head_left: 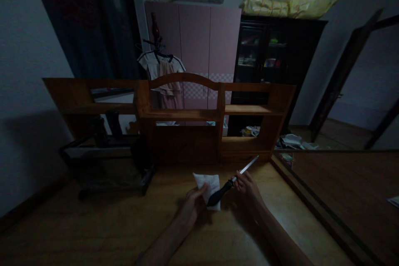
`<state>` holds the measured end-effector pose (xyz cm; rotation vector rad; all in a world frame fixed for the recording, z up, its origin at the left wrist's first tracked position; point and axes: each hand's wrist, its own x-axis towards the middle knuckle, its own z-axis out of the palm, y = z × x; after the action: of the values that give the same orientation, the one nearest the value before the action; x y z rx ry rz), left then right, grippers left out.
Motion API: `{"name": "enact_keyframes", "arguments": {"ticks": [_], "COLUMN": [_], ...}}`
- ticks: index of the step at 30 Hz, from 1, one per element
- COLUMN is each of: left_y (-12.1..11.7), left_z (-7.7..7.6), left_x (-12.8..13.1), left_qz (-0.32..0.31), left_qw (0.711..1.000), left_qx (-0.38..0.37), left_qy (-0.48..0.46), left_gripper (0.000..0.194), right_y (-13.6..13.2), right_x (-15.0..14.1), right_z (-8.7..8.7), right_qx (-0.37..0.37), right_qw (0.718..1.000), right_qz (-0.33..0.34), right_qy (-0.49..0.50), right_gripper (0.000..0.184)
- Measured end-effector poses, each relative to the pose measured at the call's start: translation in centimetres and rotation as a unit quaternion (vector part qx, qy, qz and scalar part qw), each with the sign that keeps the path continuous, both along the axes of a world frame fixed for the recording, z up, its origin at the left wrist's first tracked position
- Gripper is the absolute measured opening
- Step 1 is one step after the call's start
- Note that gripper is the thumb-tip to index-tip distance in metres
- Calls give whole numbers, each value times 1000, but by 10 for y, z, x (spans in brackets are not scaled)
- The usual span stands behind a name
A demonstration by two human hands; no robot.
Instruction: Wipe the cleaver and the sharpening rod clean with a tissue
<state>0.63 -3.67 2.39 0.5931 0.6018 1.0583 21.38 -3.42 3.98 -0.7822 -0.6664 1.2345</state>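
Note:
My right hand (pixel 245 183) pinches a sharpening steel (pixel 222 193) on its bright narrow rod, just past the collar. Its black handle slants down to the left, and the rod's tip points up to the right. In my left hand (pixel 197 200) is a white paper towel (pixel 212 182), folded and held under the thumb. The handle's butt end lies over the towel, close to my left fingers; whether those fingers also grip the handle is hidden. Both hands are above the wooden tabletop (pixel 174 232).
A black-framed knife rack (pixel 106 162) with dark upright handles stands on the left of the table. Across the back runs a wooden shelf unit (pixel 181 114). A raised wooden edge (pixel 311 193) borders the right side. Behind are pink cabinets (pixel 193 41) and a dark cupboard (pixel 299 50).

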Motion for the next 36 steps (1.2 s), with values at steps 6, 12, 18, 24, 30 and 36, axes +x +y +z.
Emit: {"name": "enact_keyframes", "arguments": {"ticks": [6,12,18,24,30,36], "left_y": [0,1,-7,-11,-19,-23], "left_z": [-1,-4,8,16,22,23], "left_x": [0,4,2,2,7,4], "left_qz": [-8,-23,-31,-30,-56,-47], "left_qw": [1000,999,997,998,993,964], "left_qx": [19,30,62,54,86,158], "left_qy": [2,28,26,27,65,208], "left_gripper": [28,28,33,33,35,39], "right_y": [-4,-10,-11,-18,-20,-15], "right_x": [-6,-11,-14,-20,-21,-18], "right_z": [5,9,11,19,20,12], "right_qx": [-25,-14,-12,19,0,-2], "right_qw": [999,995,991,991,992,992], "right_qz": [28,94,134,125,109,73], "right_qy": [-7,-44,12,-34,-57,-100], "right_gripper": [27,25,31,21,28,30]}}
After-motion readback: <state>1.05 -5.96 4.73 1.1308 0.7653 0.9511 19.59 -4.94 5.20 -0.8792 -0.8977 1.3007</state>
